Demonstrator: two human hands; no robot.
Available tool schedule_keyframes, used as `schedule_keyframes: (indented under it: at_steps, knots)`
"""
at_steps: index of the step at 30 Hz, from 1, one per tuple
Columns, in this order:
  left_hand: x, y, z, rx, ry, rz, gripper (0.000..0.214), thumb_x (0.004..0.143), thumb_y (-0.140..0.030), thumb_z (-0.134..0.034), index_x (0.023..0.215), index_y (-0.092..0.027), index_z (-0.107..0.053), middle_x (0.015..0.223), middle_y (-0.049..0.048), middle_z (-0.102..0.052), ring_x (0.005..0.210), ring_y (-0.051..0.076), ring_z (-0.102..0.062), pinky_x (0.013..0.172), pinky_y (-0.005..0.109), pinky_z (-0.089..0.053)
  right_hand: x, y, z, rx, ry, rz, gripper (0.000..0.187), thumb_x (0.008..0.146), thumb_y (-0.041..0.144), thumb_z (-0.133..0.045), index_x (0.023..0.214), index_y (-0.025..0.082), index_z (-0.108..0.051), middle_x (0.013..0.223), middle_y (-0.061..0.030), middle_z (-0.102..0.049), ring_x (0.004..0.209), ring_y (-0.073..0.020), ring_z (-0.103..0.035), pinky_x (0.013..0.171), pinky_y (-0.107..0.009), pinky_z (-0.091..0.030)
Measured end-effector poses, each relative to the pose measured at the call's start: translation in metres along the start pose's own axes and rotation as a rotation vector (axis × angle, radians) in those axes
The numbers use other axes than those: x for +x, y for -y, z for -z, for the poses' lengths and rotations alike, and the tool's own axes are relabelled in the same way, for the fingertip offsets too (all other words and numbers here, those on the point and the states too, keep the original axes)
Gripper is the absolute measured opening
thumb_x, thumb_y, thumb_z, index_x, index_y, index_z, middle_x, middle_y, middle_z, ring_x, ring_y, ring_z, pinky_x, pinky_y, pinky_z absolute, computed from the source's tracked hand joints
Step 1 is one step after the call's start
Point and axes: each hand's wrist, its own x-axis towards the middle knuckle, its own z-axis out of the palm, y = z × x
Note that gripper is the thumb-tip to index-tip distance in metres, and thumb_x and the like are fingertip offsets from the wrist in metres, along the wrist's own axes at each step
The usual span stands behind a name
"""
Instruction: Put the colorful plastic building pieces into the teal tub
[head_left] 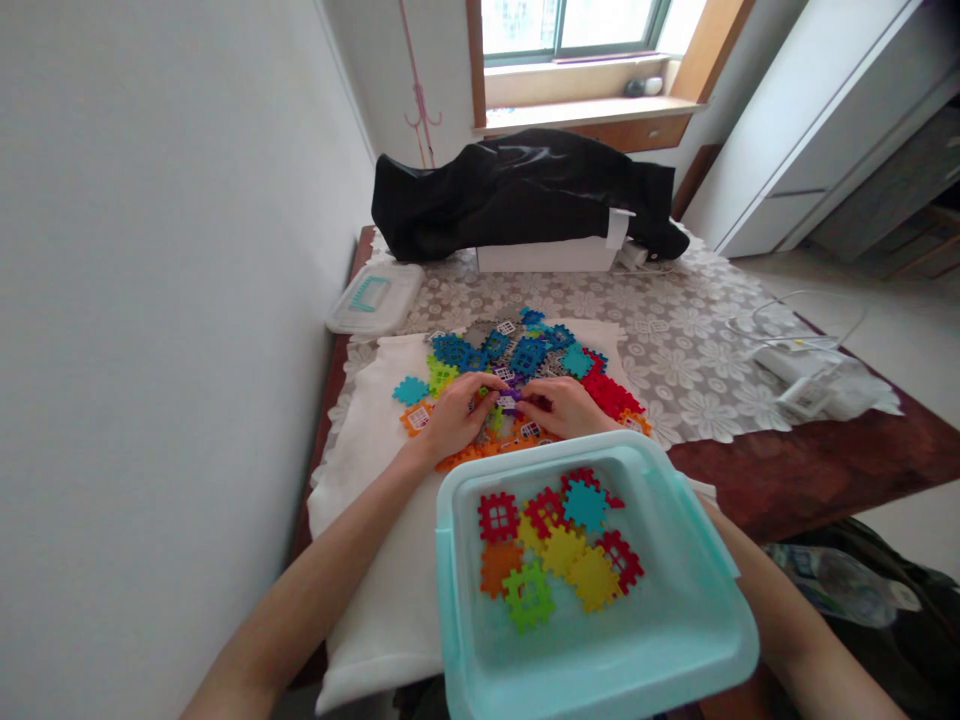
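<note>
My left hand [457,415] and my right hand [559,405] meet above a heap of interlocking plastic waffle tiles [495,345] in blue, grey, red, orange and green. Between their fingertips is a small purple tile [510,387], partly hidden, with a white window tile [508,401] beside it. A turquoise plastic tub [450,600] sits nearest the camera, just below my hands. It holds several red, orange, yellow, green and blue tiles [559,545]. My forearms pass on either side of it.
The heap lies on a white felt cloth [375,470] over a lace tablecloth [675,370] on a wooden table. Behind it stand a white box [547,255] under black fabric [517,190] and a clear plastic lid [375,297]. A wall runs along the left side.
</note>
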Motion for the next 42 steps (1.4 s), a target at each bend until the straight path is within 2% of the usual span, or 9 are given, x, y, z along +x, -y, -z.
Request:
schedule_keyframes:
  at_steps: [8, 13, 19, 26, 28, 31, 34, 37, 42]
  knots:
    - [0.004, 0.002, -0.001, 0.259, 0.005, 0.035, 0.031, 0.094, -0.031, -0.071, 0.125, -0.022, -0.071, 0.13, 0.0072, -0.074, 0.125, 0.027, -0.065, 0.114, 0.049, -0.048, 0.004, 0.005, 0.02, 0.667, -0.337, -0.29, 0.042, 0.087, 0.057, -0.076, 0.076, 0.02, -0.062, 0.063, 0.0035, -0.051, 0.056, -0.0109, -0.039, 0.053, -0.025, -0.029]
    - [0.002, 0.0, 0.001, 0.309, 0.05, -0.003, 0.029, 0.089, -0.04, -0.078, 0.115, -0.026, -0.075, 0.135, 0.0054, -0.072, 0.128, 0.028, -0.062, 0.114, 0.05, -0.046, -0.003, 0.005, 0.031, 1.178, -0.082, -0.293, 0.05, 0.073, 0.058, -0.09, 0.071, 0.02, -0.058, 0.06, 0.0044, -0.05, 0.053, -0.0101, -0.042, 0.052, -0.023, -0.036]
    - [0.002, 0.002, 0.001, 0.295, 0.061, 0.011, 0.014, 0.091, -0.036, -0.075, 0.099, -0.026, -0.078, 0.134, 0.0046, -0.072, 0.126, 0.028, -0.063, 0.114, 0.05, -0.046, -0.012, 0.007, 0.032, 1.29, 0.294, -0.12, 0.043, 0.076, 0.052, -0.091, 0.07, 0.017, -0.065, 0.07, -0.0005, -0.062, 0.065, -0.0133, -0.055, 0.061, -0.025, -0.046]
    - [0.002, -0.004, 0.001, 0.326, 0.119, -0.012, 0.025, 0.09, -0.042, -0.077, 0.111, -0.03, -0.08, 0.139, 0.0047, -0.069, 0.131, 0.03, -0.06, 0.116, 0.054, -0.043, -0.009, 0.012, 0.04, 1.169, 0.524, 0.063, 0.038, 0.085, 0.052, -0.083, 0.075, 0.016, -0.074, 0.073, -0.0018, -0.064, 0.071, -0.014, -0.058, 0.067, -0.025, -0.046]
    - [0.001, -0.006, 0.002, 0.329, 0.162, -0.046, 0.032, 0.089, -0.047, -0.077, 0.118, -0.032, -0.078, 0.145, 0.0041, -0.066, 0.134, 0.031, -0.058, 0.118, 0.056, -0.04, -0.009, 0.012, 0.04, 1.14, 0.492, 0.041, 0.04, 0.085, 0.055, -0.082, 0.077, 0.017, -0.076, 0.073, -0.0024, -0.064, 0.072, -0.0149, -0.058, 0.068, -0.026, -0.045]
    - [0.001, -0.006, 0.001, 0.327, 0.18, -0.057, 0.027, 0.091, -0.048, -0.076, 0.114, -0.032, -0.079, 0.146, 0.0038, -0.066, 0.135, 0.03, -0.058, 0.118, 0.056, -0.04, -0.008, 0.011, 0.036, 1.059, 0.271, -0.075, 0.046, 0.086, 0.062, -0.079, 0.076, 0.017, -0.074, 0.07, -0.0007, -0.061, 0.065, -0.0134, -0.052, 0.063, -0.026, -0.041]
    - [0.002, -0.004, 0.0, 0.32, 0.173, -0.063, 0.022, 0.091, -0.044, -0.077, 0.109, -0.032, -0.08, 0.143, 0.0035, -0.068, 0.133, 0.029, -0.059, 0.118, 0.055, -0.041, -0.003, 0.006, 0.029, 0.75, 0.027, -0.156, 0.042, 0.092, 0.059, -0.073, 0.083, 0.018, -0.074, 0.073, -0.0006, -0.063, 0.064, -0.0135, -0.051, 0.062, -0.027, -0.04]
    - [0.002, -0.002, 0.0, 0.302, 0.172, -0.079, 0.017, 0.091, -0.04, -0.078, 0.106, -0.032, -0.08, 0.142, 0.0027, -0.069, 0.132, 0.028, -0.06, 0.118, 0.055, -0.041, 0.001, 0.0, 0.019, 0.269, -0.107, -0.064, 0.03, 0.098, 0.049, -0.07, 0.098, 0.02, -0.078, 0.094, -0.0066, -0.072, 0.087, -0.0206, -0.063, 0.082, -0.035, -0.049]
    - [0.003, -0.001, -0.001, 0.29, 0.164, -0.088, 0.012, 0.093, -0.037, -0.076, 0.103, -0.031, -0.08, 0.14, 0.0014, -0.07, 0.13, 0.027, -0.062, 0.119, 0.054, -0.041, 0.0, -0.007, 0.007, -0.199, 0.04, 0.103, 0.026, 0.097, 0.042, -0.075, 0.115, 0.023, -0.079, 0.117, -0.0112, -0.072, 0.11, -0.0279, -0.063, 0.102, -0.044, -0.046]
